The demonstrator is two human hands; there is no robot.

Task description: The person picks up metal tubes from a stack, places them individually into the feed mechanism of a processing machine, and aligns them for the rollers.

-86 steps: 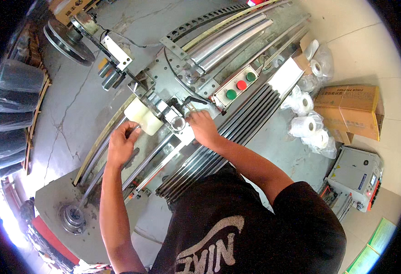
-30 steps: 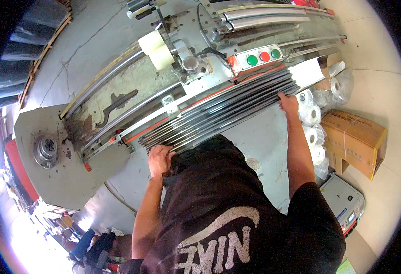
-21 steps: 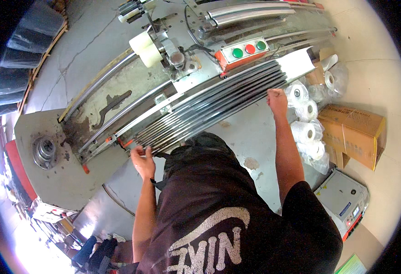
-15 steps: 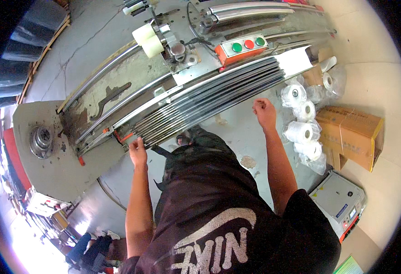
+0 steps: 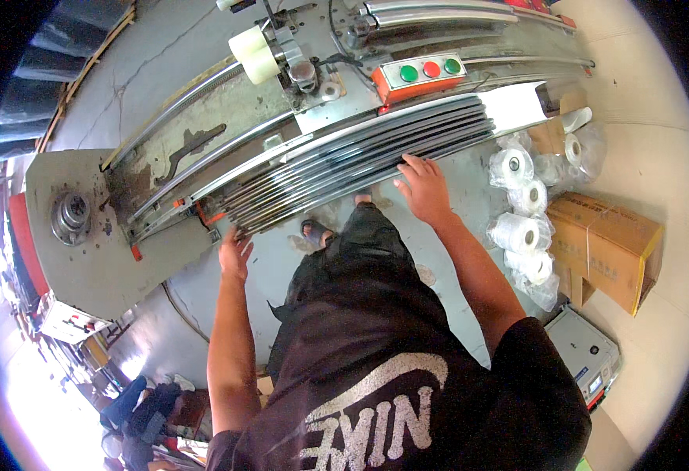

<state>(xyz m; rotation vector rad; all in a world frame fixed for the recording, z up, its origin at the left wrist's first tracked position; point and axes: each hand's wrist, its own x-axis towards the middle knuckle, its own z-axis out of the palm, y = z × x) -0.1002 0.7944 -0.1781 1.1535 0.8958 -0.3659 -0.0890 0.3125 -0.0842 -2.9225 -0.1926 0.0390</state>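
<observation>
A row of long, thin metal rods lies side by side along the front of a machine bed, dark toward the right and shinier at the left. At the rods' left end is my left hand, fingers loosely apart at the nearest tips. My right hand is palm down with spread fingers, reaching to the front rod right of the middle. Whether its fingertips touch that rod I cannot tell. Neither hand grips anything visible. A white sheet-like piece lies at the rods' right end.
Behind the rods stand an orange control box with green and red buttons and a pair of cream rollers. Plastic-wrapped white rolls and a cardboard box stand on the right. A grey case-like unit sits nearer me.
My right hand has moved left and forward to the front rod, its fingers opening. My left hand has loosened at the rods' left end and dropped slightly. The view has shifted a little.
</observation>
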